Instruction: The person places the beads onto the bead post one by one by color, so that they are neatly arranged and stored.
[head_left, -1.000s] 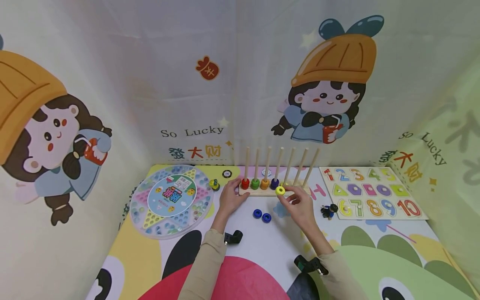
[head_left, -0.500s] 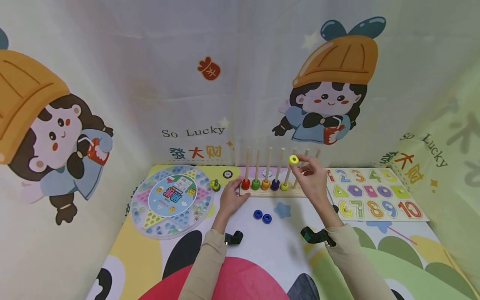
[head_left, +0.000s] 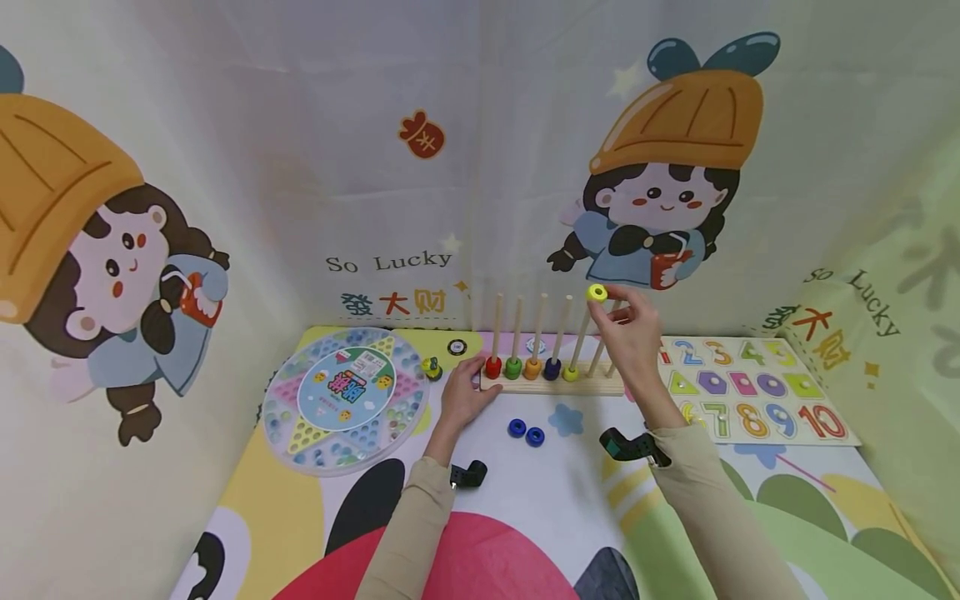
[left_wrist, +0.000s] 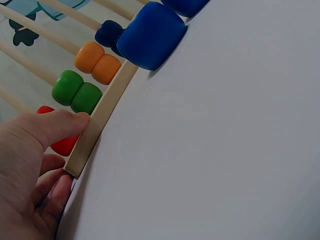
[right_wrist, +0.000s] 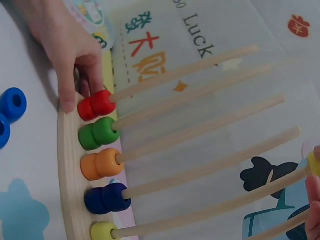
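A wooden bead rack [head_left: 558,386] with a row of upright pegs stands near the back of the table. Its left end is gripped by my left hand [head_left: 463,398], thumb [left_wrist: 67,122] on the front and fingers round the end. Pairs of red [right_wrist: 96,105], green [right_wrist: 98,133], orange [right_wrist: 101,164] and dark blue beads [right_wrist: 107,198] sit at the bases of the first pegs. One yellow bead [head_left: 571,374] lies low on the fifth. My right hand [head_left: 633,337] pinches another yellow bead [head_left: 597,292] at that peg's top; whether the peg has entered its hole I cannot tell.
Two blue beads [head_left: 526,432] lie on the table before the rack. A round marble board [head_left: 345,400] is at the left, with a small yellow-and-dark toy [head_left: 431,368] beside it. A number-and-shape puzzle board [head_left: 757,392] lies at the right, partly behind my right arm.
My right hand has lifted the yellow bead from in front of the rack up and rightward to the fifth peg's top. The left hand keeps its grip on the rack's end.
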